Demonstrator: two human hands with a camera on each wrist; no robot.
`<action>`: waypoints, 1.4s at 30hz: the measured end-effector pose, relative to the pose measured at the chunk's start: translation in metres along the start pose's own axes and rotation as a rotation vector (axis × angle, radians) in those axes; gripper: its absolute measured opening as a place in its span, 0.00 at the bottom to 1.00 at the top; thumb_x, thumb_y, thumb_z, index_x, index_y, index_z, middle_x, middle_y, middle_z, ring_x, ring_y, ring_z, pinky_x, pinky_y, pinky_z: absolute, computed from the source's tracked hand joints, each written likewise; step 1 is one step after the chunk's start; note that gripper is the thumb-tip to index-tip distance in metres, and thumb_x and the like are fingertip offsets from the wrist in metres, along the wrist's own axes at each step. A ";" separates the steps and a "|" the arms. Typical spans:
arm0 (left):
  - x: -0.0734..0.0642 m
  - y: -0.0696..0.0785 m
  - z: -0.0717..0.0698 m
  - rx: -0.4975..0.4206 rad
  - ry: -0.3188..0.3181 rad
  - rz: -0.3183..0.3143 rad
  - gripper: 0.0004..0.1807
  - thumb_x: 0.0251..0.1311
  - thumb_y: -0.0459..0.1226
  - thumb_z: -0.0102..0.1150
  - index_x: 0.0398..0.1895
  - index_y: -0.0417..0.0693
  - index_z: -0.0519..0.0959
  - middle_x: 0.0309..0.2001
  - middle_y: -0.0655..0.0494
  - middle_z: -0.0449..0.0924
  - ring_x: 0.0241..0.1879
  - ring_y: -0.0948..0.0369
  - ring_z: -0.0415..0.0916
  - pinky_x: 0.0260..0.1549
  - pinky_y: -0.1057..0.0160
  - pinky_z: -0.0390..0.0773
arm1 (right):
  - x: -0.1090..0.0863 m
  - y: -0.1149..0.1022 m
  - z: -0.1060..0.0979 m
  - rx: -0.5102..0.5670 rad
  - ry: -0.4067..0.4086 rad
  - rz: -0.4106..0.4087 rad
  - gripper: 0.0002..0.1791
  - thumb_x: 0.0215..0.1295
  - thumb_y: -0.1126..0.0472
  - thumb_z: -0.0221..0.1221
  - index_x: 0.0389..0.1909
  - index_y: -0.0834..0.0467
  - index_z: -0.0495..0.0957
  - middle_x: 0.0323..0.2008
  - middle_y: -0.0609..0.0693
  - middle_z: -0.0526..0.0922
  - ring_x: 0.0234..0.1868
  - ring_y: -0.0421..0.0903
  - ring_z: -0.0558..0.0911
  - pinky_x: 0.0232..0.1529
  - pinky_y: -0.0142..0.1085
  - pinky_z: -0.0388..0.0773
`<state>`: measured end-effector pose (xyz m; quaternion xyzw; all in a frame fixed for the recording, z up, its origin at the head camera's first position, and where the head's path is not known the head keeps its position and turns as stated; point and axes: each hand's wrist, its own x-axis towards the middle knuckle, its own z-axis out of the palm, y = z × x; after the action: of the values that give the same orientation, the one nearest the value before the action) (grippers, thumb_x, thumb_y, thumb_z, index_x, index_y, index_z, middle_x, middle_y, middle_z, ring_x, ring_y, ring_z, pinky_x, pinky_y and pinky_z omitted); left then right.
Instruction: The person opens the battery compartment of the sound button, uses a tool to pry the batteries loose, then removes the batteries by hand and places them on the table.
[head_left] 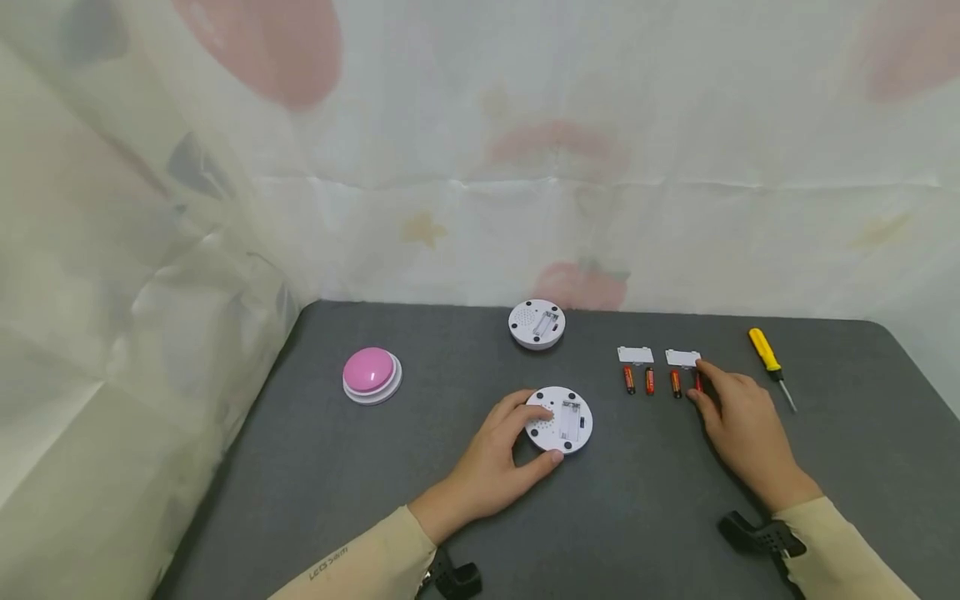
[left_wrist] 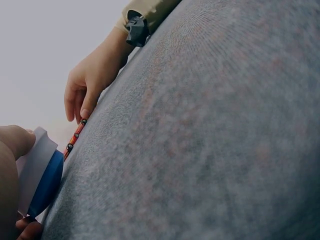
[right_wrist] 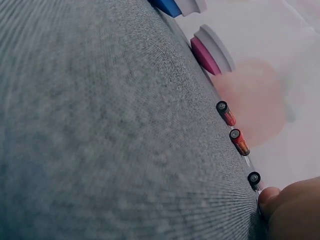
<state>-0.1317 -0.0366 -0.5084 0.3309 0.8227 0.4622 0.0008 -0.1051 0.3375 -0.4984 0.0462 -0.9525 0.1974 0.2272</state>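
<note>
Left hand (head_left: 491,467) grips rim of upturned blue-and-white button (head_left: 562,427), middle of desk (head_left: 615,517); right hand (head_left: 742,425) pinches rightmost battery (head_left: 698,381) toward back edge; yellow screwdriver (head_left: 767,353) near back right corner; pink button (head_left: 369,372) toward left edge

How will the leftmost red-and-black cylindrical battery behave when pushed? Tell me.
The leftmost battery would likely roll if pushed sideways, lying on its round side; the grey, woven-looking tabletop may slow it. Its straight casing suggests it should stay stiff.
</note>
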 end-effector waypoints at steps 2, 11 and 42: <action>0.000 0.000 0.000 -0.001 -0.004 -0.009 0.26 0.69 0.48 0.76 0.66 0.57 0.79 0.77 0.54 0.68 0.76 0.56 0.66 0.74 0.47 0.70 | 0.000 -0.001 0.000 0.011 0.008 0.001 0.30 0.66 0.70 0.74 0.67 0.73 0.77 0.54 0.74 0.84 0.56 0.74 0.79 0.53 0.72 0.73; -0.004 0.004 -0.003 -0.010 -0.009 -0.034 0.26 0.69 0.47 0.76 0.66 0.56 0.80 0.77 0.52 0.68 0.76 0.54 0.67 0.73 0.45 0.70 | 0.000 -0.033 0.011 0.153 0.252 -0.142 0.19 0.70 0.68 0.69 0.58 0.71 0.83 0.59 0.68 0.85 0.57 0.69 0.80 0.61 0.59 0.71; 0.001 0.004 -0.002 0.004 -0.013 -0.009 0.26 0.69 0.48 0.76 0.67 0.56 0.79 0.76 0.55 0.69 0.74 0.57 0.69 0.71 0.48 0.73 | -0.021 -0.109 0.041 0.440 -0.016 -0.342 0.27 0.73 0.46 0.72 0.63 0.61 0.85 0.64 0.58 0.84 0.61 0.55 0.85 0.68 0.23 0.69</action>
<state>-0.1307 -0.0362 -0.5035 0.3303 0.8250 0.4584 0.0075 -0.0838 0.2208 -0.5031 0.2560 -0.8669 0.3578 0.2343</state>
